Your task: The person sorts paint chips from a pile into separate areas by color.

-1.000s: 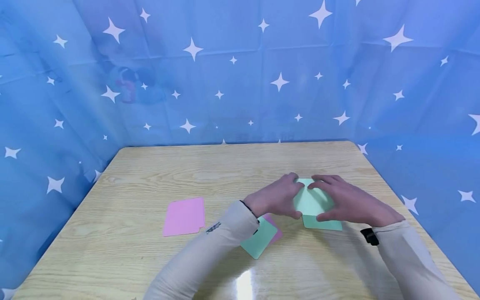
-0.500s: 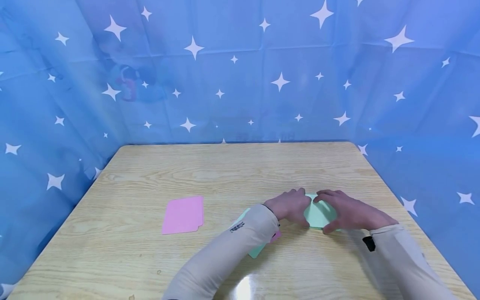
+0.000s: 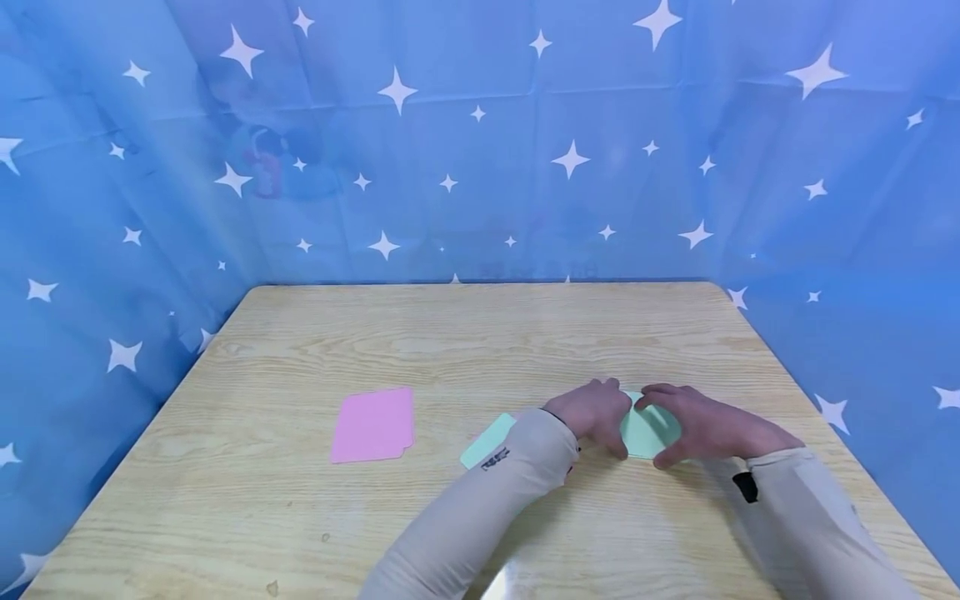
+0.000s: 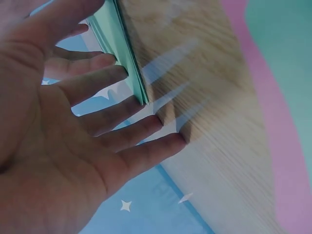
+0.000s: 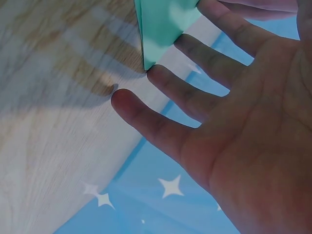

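A stack of mint-green square cards [image 3: 647, 431] lies on the table at the right, between my two hands. My left hand [image 3: 592, 413] stands at its left side, with the fingers mostly straight. In the left wrist view, the fingertips [image 4: 139, 102] meet the edge of the green cards [image 4: 119, 53], which show several thin layers. My right hand [image 3: 703, 425] is at the opposite side, thumb near the front edge. Its extended fingers touch the cards [image 5: 165, 29] in the right wrist view, while the little finger rests lower, apart from them.
Pink square cards [image 3: 372, 425] lie, slightly offset, at the left of the wooden table [image 3: 450, 333]. Another green card [image 3: 486, 442] is partly hidden under my left sleeve, with a pink card [image 4: 265, 112] beneath it. A blue star-patterned curtain [image 3: 510, 192] hangs behind.
Both hands have come nearer to me and lower with the green cards. The lower green card that stuck out in front is now lined up under the upper ones.
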A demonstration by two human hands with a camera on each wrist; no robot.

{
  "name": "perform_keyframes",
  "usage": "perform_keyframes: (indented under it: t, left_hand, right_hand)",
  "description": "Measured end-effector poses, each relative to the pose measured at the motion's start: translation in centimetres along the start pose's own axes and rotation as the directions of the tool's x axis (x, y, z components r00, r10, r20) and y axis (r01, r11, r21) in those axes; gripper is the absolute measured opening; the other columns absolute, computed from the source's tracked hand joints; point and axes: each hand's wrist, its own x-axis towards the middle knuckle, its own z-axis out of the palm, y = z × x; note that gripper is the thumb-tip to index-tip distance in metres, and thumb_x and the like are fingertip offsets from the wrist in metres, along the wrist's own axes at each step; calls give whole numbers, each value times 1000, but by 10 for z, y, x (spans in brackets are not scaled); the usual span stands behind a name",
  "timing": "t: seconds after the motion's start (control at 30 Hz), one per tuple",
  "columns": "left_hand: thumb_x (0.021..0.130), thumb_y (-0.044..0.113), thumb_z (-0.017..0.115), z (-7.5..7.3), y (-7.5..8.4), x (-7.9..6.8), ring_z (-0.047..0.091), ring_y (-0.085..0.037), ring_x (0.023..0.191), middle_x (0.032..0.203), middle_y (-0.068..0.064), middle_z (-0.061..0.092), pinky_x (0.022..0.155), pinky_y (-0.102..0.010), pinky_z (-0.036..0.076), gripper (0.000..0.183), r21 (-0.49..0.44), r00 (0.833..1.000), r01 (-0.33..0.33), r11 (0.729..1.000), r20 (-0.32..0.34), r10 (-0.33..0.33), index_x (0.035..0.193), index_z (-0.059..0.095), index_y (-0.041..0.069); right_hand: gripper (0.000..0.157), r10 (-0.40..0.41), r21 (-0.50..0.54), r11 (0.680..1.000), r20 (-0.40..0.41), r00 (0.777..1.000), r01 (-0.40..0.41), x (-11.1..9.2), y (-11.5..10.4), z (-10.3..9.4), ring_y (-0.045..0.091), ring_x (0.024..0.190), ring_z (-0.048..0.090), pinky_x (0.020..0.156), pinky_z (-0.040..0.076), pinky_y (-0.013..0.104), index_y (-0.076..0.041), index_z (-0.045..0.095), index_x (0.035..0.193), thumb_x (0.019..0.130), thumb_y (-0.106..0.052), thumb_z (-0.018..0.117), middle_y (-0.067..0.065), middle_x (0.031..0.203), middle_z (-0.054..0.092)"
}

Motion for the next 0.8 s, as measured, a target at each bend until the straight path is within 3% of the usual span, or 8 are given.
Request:
perform_keyframes:
  t: [0.4,0.8]
  left_hand:
    - [76,42,88,1,5,-2,50,-7,85,103,8,52,67,-20,44,41,-33,998,43,999,-35,-44,107,68,25]
    - [73,38,88,0,5,-6,51,-8,88,108,7,51,66,-24,46,40,-69,996,83,994,-27,-85,105,65,27]
  right_hand:
    - [69,18,18,1000,10,1000,-18,-3,0,0,43,118,51,83,50,45,-14,63,127,69,-32,94,28,147,46]
    - [69,11,11,1000,14,1000,-11,-2,-1,1,41,116,53,84,50,45,-13,62,129,70,-31,93,28,146,47]
